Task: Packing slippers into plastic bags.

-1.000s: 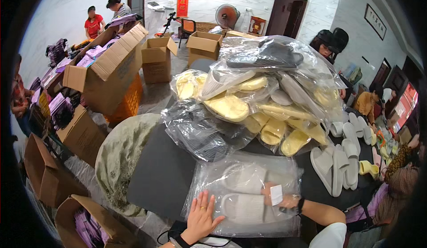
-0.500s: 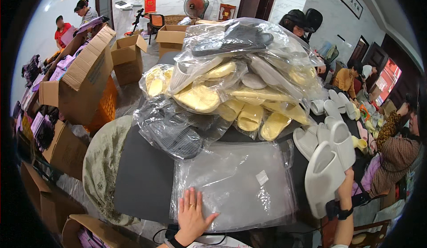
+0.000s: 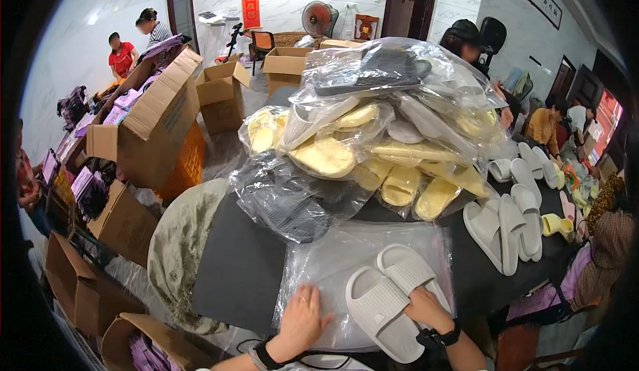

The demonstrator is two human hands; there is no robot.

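A pair of light grey slide slippers (image 3: 381,299) lies over the right part of a stack of clear plastic bags (image 3: 326,264). My right hand (image 3: 428,310) grips the pair by a strap, some of its fingers hidden by the slippers. Flat on the near left part of the bags rests my left hand (image 3: 304,321), fingers stretched out and holding nothing. More grey slippers (image 3: 509,228) stand loose on the black table to the right. Behind the bags rises a heap of bagged slippers, yellow ones (image 3: 401,186), grey and black (image 3: 286,208).
Left of the black table (image 3: 233,264) bulges a pale green sack (image 3: 183,251). Cardboard boxes (image 3: 143,131) with purple packages fill the left side, one above an orange crate (image 3: 183,161). Several people work around the room, one close at my right (image 3: 586,264).
My right hand has brought the grey slippers leftward from the table's right side onto the plastic bags. My left hand stays on the bags. The view has shifted left.
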